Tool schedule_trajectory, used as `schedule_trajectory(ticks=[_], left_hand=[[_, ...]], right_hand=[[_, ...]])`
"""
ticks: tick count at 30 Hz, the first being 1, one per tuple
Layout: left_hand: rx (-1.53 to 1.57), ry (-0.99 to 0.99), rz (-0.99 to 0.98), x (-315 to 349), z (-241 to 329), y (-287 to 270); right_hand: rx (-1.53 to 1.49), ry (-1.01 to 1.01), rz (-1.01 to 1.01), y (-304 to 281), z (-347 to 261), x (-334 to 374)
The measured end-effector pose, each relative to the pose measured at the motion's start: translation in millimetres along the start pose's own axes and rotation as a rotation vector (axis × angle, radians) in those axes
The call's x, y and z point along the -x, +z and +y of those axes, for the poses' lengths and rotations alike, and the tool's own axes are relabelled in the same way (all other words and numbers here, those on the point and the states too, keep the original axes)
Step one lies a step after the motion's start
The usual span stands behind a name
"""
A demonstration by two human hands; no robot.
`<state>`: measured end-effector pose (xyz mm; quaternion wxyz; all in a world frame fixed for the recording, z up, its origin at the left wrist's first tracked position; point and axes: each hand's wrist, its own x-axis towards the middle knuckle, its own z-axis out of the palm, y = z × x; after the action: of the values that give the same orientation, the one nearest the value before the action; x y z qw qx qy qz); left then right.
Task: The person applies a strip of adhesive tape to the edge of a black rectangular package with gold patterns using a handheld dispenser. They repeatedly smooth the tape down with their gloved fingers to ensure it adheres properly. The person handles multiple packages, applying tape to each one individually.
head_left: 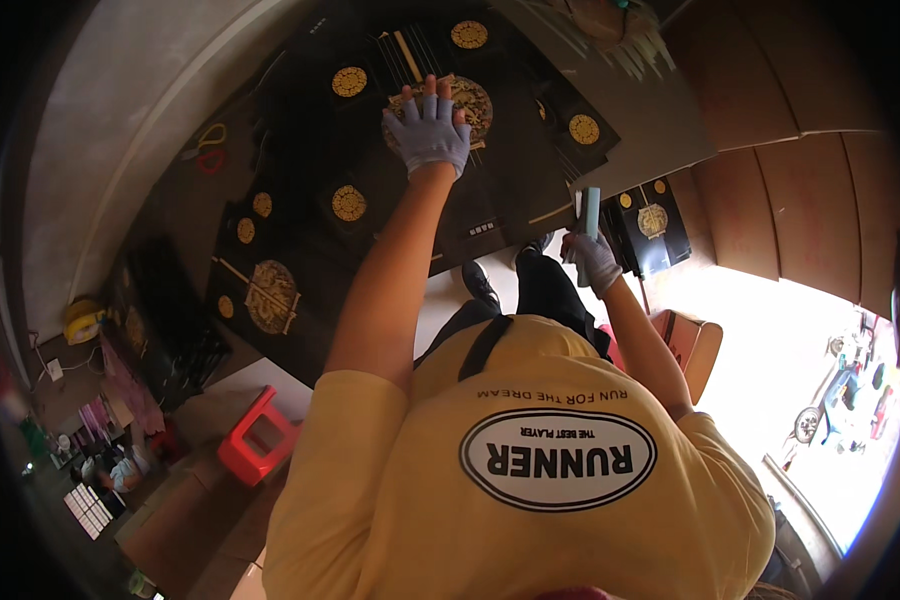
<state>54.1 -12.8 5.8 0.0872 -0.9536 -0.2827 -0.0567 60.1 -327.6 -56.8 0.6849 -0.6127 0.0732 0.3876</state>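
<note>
My left hand [432,135], in a grey glove with bare fingertips, lies flat with fingers spread on a black printed sheet [500,180]. Under and around it is a large gold round design, and smaller gold medallions dot the sheet. At the sheet's near right edge, my right hand [592,262], gloved the same way, is closed round a light-blue bar-shaped tool [592,212] that points up and away from me. A pale narrow piece shows beside the tool; its exact kind I cannot make out.
Yellow-and-red scissors [210,150] lie left of the sheet. Black printed pieces [160,310] are stacked at the left, near a red stool [260,437]. Brown cardboard [760,205] stands along the right, with another black printed piece [652,225] close to my right hand.
</note>
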Motion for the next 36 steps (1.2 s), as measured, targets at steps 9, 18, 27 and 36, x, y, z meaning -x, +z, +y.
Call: schedule_trajectory(ticks=[9,18,27,36], left_hand=[[0.075,0.157,0.183,1.8,-4.4,17.6],[-0.112,0.103,0.031,3.4,1.2,9.7],[-0.081,0.085,0.062,-0.5,-2.4,19.2],[0.034,0.311,0.166,8.9,-6.2,6.5]], right_hand=[[0.212,-0.028,-0.15,-5.5,-7.1,21.1],[0.298,-0.051,-0.17,-3.7,17.5,19.6],[0.771,0.034,0.018,24.3,5.0,8.7],[1.04,-0.025,-0.146,2.7,-43.3,-27.8]])
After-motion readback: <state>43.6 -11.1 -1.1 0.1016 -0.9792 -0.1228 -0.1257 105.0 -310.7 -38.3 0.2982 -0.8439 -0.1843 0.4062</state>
